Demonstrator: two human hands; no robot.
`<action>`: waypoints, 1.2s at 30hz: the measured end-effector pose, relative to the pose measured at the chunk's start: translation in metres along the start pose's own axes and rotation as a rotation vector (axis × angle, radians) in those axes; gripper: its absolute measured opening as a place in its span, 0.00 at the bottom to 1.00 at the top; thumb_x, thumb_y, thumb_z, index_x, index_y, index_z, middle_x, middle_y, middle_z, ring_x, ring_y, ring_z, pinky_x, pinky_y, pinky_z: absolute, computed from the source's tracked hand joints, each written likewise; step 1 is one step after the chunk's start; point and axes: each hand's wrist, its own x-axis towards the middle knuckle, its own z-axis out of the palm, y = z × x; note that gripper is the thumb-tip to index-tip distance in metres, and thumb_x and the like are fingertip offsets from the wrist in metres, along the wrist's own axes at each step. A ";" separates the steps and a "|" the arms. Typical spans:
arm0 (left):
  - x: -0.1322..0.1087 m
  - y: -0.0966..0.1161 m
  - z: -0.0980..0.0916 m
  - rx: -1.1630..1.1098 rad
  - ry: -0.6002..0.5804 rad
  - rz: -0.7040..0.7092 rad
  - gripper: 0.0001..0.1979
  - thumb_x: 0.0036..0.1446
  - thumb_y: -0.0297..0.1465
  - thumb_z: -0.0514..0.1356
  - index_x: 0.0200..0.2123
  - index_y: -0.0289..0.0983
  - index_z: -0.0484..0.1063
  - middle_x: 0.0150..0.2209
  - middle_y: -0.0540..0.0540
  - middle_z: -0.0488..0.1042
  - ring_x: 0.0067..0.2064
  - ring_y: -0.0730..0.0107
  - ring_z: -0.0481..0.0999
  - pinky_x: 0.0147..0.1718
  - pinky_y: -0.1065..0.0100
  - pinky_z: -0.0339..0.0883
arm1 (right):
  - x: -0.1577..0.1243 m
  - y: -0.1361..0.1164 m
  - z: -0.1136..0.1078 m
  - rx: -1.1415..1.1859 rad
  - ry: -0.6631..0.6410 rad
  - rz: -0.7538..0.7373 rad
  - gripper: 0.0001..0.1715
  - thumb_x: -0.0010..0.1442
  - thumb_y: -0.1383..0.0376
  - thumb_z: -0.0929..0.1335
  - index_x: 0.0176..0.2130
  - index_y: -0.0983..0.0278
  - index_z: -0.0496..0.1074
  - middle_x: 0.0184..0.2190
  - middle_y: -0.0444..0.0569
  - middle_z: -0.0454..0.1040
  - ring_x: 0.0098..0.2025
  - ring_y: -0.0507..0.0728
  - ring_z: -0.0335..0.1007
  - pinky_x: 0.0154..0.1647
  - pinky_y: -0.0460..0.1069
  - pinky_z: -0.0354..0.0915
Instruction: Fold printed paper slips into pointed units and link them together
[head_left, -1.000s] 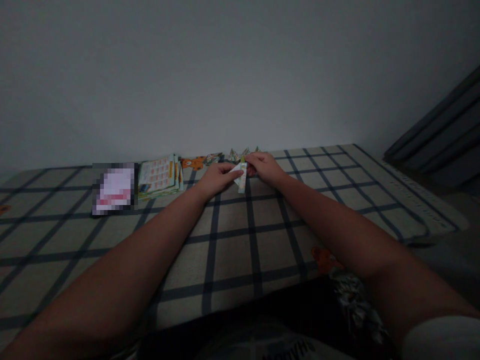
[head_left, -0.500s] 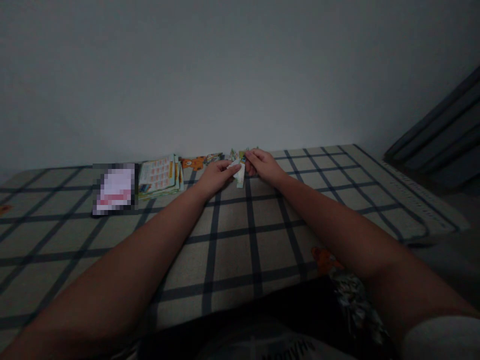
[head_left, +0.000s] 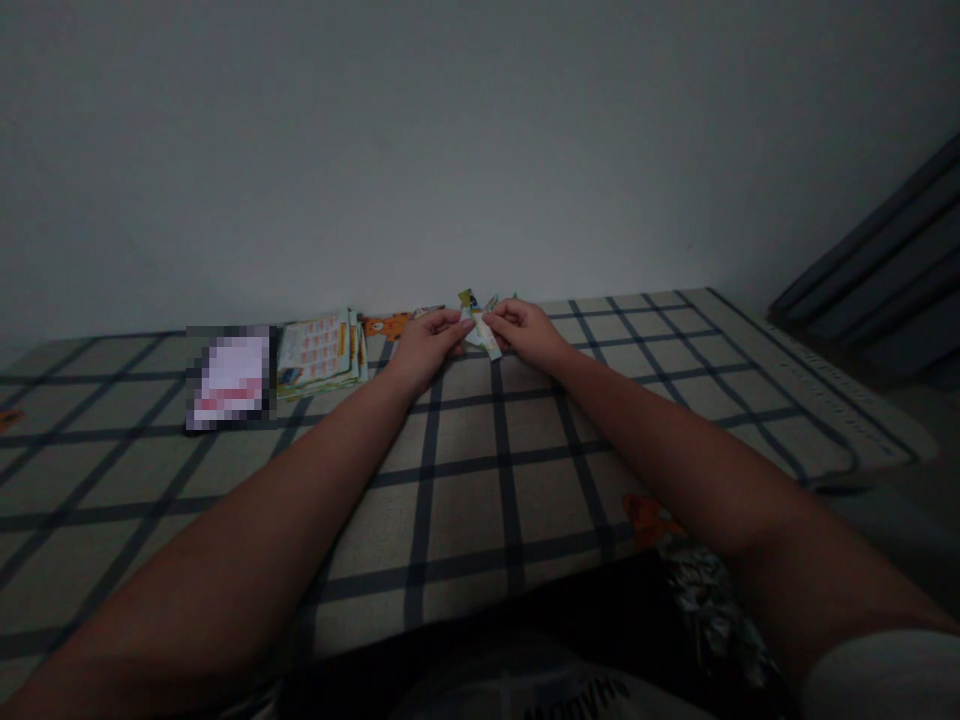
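Observation:
Both hands meet over the far part of the checked cloth, close to the wall. Between them is a narrow folded paper strip (head_left: pixel 489 343), pale with green print. My left hand (head_left: pixel 427 342) pinches its left side between thumb and fingers. On the other side my right hand (head_left: pixel 525 330) grips the strip near its upper part, fingers bent. A green and yellow end of paper (head_left: pixel 468 299) sticks up above the fingertips; whether it belongs to the same strip I cannot tell. More small paper pieces behind the hands are partly hidden.
Left of my hands lies a stack of printed paper sheets (head_left: pixel 319 350). Beside it is a blurred-out pale and pink object with a dark edge (head_left: pixel 231 375). Crumpled paper (head_left: pixel 712 600) sits by my lap. The plain wall (head_left: pixel 480 150) rises behind the checked cloth (head_left: pixel 465 500).
My right hand has moved slightly left and now grips the strip too. The strip's lower end has swung right and up, and a green and yellow end shows above the fingers.

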 end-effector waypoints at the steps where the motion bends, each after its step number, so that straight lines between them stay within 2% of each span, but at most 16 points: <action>1: 0.000 0.001 0.000 -0.010 0.005 0.001 0.21 0.47 0.48 0.74 0.35 0.37 0.80 0.27 0.50 0.75 0.26 0.75 0.65 0.26 0.70 0.57 | 0.000 0.000 0.000 0.006 -0.005 0.001 0.18 0.67 0.56 0.72 0.30 0.61 0.67 0.21 0.39 0.67 0.24 0.50 0.64 0.27 0.45 0.63; 5: 0.000 0.002 0.000 -0.045 0.030 0.011 0.23 0.47 0.49 0.74 0.36 0.36 0.81 0.29 0.48 0.77 0.27 0.74 0.68 0.27 0.70 0.62 | 0.000 0.000 -0.001 0.016 -0.041 -0.008 0.20 0.68 0.54 0.71 0.29 0.62 0.69 0.21 0.40 0.67 0.24 0.50 0.64 0.28 0.45 0.64; 9: 0.002 -0.001 0.000 -0.101 0.048 -0.004 0.26 0.46 0.47 0.76 0.41 0.35 0.81 0.32 0.47 0.79 0.28 0.74 0.71 0.29 0.70 0.66 | -0.001 -0.001 0.001 0.044 -0.086 0.009 0.14 0.67 0.59 0.72 0.32 0.64 0.72 0.24 0.42 0.72 0.24 0.49 0.66 0.27 0.44 0.66; 13: 0.003 -0.003 0.001 -0.105 0.098 -0.016 0.29 0.43 0.44 0.77 0.46 0.35 0.80 0.37 0.45 0.82 0.34 0.69 0.77 0.33 0.68 0.73 | -0.001 0.000 0.003 0.039 -0.089 0.021 0.11 0.66 0.61 0.73 0.34 0.64 0.73 0.27 0.42 0.75 0.24 0.48 0.67 0.27 0.44 0.67; 17: 0.002 -0.002 0.002 -0.057 0.105 -0.010 0.29 0.43 0.45 0.77 0.45 0.34 0.80 0.40 0.43 0.82 0.36 0.68 0.78 0.38 0.65 0.77 | -0.001 0.002 0.003 0.032 -0.068 0.027 0.11 0.66 0.61 0.73 0.35 0.64 0.73 0.27 0.42 0.74 0.24 0.48 0.68 0.26 0.44 0.67; 26: 0.000 -0.009 -0.001 0.000 0.007 0.026 0.26 0.49 0.45 0.75 0.48 0.36 0.86 0.50 0.37 0.85 0.47 0.58 0.82 0.50 0.58 0.75 | 0.000 0.005 0.002 0.062 -0.073 0.025 0.11 0.64 0.60 0.75 0.38 0.64 0.73 0.28 0.41 0.74 0.25 0.48 0.69 0.26 0.43 0.68; 36: -0.005 0.000 0.001 0.031 -0.053 0.048 0.28 0.48 0.41 0.76 0.52 0.36 0.85 0.51 0.37 0.85 0.49 0.56 0.81 0.53 0.56 0.73 | 0.000 0.007 0.002 0.091 -0.066 0.017 0.11 0.63 0.61 0.75 0.38 0.64 0.72 0.30 0.42 0.75 0.25 0.47 0.69 0.28 0.43 0.69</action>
